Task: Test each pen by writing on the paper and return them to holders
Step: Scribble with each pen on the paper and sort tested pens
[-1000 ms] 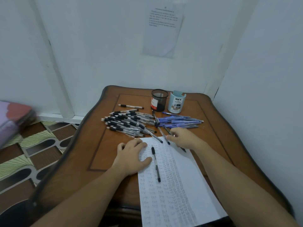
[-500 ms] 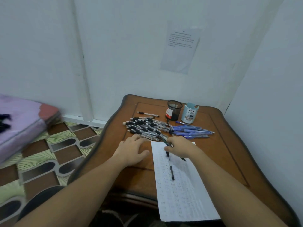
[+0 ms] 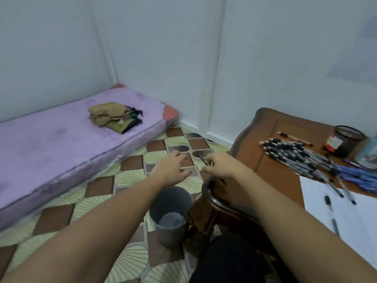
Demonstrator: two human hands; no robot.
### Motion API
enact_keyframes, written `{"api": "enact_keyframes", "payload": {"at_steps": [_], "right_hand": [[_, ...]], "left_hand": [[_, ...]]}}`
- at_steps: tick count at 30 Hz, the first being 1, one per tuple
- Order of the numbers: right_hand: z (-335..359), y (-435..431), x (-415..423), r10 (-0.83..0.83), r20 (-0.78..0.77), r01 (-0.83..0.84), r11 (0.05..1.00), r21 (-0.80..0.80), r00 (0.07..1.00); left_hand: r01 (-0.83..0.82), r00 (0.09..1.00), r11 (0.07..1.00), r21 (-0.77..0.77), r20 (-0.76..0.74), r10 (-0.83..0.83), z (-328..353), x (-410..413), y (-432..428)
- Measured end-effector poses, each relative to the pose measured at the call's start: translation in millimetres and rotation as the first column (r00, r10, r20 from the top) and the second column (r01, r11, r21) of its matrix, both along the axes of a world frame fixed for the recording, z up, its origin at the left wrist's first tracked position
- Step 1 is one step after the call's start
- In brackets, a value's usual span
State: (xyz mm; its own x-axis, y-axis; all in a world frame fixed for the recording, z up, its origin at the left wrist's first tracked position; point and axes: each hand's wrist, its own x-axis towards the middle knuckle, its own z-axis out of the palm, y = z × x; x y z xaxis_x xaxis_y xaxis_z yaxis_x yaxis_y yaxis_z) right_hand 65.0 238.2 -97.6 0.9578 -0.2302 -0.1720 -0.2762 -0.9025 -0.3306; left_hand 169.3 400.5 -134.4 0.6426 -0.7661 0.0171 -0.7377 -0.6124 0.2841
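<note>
My right hand point(image 3: 221, 168) pinches a dark pen point(image 3: 204, 159) beyond the counter point(image 3: 271, 160) edge, my left hand point(image 3: 173, 170) spread empty just beside it, both above the grey bin point(image 3: 171, 203). If the pinch slips, I judge the pen lands there, not in the holders point(image 3: 344, 141) far to their right.

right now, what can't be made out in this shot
Head view only.
- pen: mostly covered by the right grip.
- light blue holder: cut off by the right edge.
- paper: any writing lost to motion blur.
- bin: contents only a grey blur.
</note>
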Motion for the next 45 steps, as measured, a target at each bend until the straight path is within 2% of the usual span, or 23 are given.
{"api": "enact_keyframes", "payload": {"at_steps": [6, 12, 17, 22, 25, 30, 37, 42, 45], "right_hand": [[-37.2, 64.7, 63.1, 0.042, -0.045, -0.04, 0.998, 0.044, 0.998], [-80.9, 85.2, 95.8, 0.072, -0.189, -0.071, 0.997, 0.011, 0.979], [-98.7, 87.7, 100.9, 0.078, -0.246, -0.096, 0.993, -0.062, 0.966], [-92.1, 73.2, 91.9, 0.098, -0.213, -0.103, 0.995, -0.009, 0.972], [-74.9, 58.6, 79.7, 0.092, -0.135, -0.09, 0.996, 0.021, 0.987], [-40.4, 25.9, 43.3, 0.012, 0.043, -0.013, 1.0, 0.022, 0.999], [-13.9, -52.7, -50.7, -0.172, 0.13, 0.179, 0.983, -0.046, 0.976], [-15.4, -116.5, -134.8, -0.379, 0.181, 0.392, 0.919, -0.038, 0.908], [-22.0, -152.0, -187.7, -0.513, 0.211, 0.528, 0.849, -0.02, 0.832]], "left_hand": [[-0.138, 0.99, 0.99, 0.015, -0.027, 0.138, -20.6, 29.5, 61.7], [-0.164, 0.985, 0.986, 0.043, -0.047, 0.166, -43.0, 44.7, 81.9], [-0.173, 0.981, 0.984, 0.047, -0.079, 0.176, -59.1, 50.4, 81.9], [-0.136, 0.988, 0.99, 0.046, -0.073, 0.139, -58.0, 47.9, 63.9], [-0.107, 0.992, 0.994, 0.01, -0.064, 0.108, -48.4, 42.6, 47.5], [-0.043, 0.999, 0.997, -0.066, -0.024, 0.042, -26.4, 22.3, 13.0], [0.148, 0.989, 0.987, -0.067, 0.013, -0.147, -0.4, -36.1, -66.0], [0.337, 0.941, 0.939, -0.066, 0.018, -0.337, 3.9, -97.0, -136.8], [0.453, 0.891, 0.89, -0.056, 0.003, -0.454, 5.8, -137.3, -178.9]]}}
